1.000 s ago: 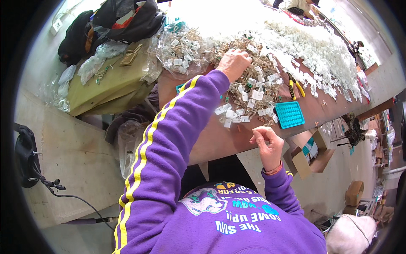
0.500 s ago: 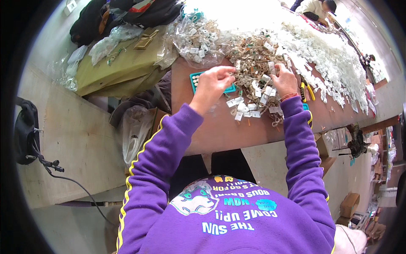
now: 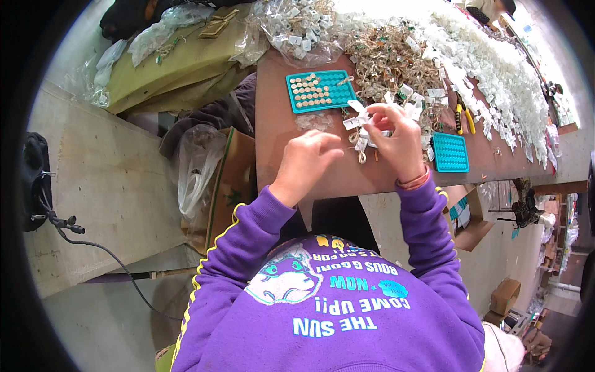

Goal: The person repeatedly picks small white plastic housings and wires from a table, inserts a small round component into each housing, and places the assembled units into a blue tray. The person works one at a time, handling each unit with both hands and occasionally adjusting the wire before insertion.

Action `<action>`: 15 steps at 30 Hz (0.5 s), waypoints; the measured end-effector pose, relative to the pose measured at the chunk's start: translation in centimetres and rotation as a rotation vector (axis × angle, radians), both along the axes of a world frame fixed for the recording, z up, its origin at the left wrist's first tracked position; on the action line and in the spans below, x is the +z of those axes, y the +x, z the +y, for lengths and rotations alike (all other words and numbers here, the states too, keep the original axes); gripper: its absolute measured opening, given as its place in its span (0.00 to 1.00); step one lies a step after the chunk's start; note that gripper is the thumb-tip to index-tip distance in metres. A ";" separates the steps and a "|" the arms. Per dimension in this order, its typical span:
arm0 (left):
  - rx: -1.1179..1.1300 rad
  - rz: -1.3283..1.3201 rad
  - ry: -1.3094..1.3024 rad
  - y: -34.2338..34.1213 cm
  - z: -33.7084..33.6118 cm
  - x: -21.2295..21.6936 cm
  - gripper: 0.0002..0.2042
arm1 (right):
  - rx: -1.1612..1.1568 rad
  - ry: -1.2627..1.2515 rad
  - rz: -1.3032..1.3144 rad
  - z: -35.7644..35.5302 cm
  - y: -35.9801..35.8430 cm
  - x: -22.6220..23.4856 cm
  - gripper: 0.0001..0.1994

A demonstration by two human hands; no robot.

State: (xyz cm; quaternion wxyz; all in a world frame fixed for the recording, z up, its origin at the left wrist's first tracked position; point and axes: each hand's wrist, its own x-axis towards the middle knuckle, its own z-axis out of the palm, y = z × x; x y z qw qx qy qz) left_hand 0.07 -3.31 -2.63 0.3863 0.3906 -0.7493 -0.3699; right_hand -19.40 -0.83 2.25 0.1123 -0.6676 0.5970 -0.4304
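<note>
My right hand is closed in a pinch on a small white tag over the table, with other white tags and loops of tan cord right beside it. To its left, my left hand hovers above the near table edge, fingers curled together; whatever they may hold is hidden. Beyond both hands lies a teal tray with round dimples, its left part filled with small pale discs. A heap of tan cords with white tags spreads behind my right hand.
A second teal dimpled tray lies right of my right hand, near yellow-and-black pliers. White pieces are piled along the far right. A clear bag of tags stands at the back. An open carton sits left of the table.
Both hands have drawn back toward me from the cord heap. The right has brought tags out to the near side. The left tray is now uncovered, and the right one shows fully.
</note>
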 end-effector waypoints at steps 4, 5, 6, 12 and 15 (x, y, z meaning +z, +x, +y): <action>0.040 0.514 0.328 -0.1 1.0 0.9 0.15 | 0.045 -0.010 -0.191 1.5 3.0 -0.5 0.10; -0.019 0.665 0.495 -0.2 1.1 1.1 0.16 | 0.067 -0.045 -0.121 1.5 3.6 -0.4 0.10; -0.111 0.844 0.616 -0.3 1.3 1.2 0.17 | 0.093 -0.079 -0.033 1.4 4.0 -0.4 0.11; -0.031 0.847 0.685 1.1 0.7 0.8 0.13 | 0.157 -0.027 0.076 1.7 2.9 -0.2 0.11; -0.061 0.975 0.807 2.7 1.0 0.3 0.14 | 0.217 0.013 0.521 2.3 2.5 -1.3 0.08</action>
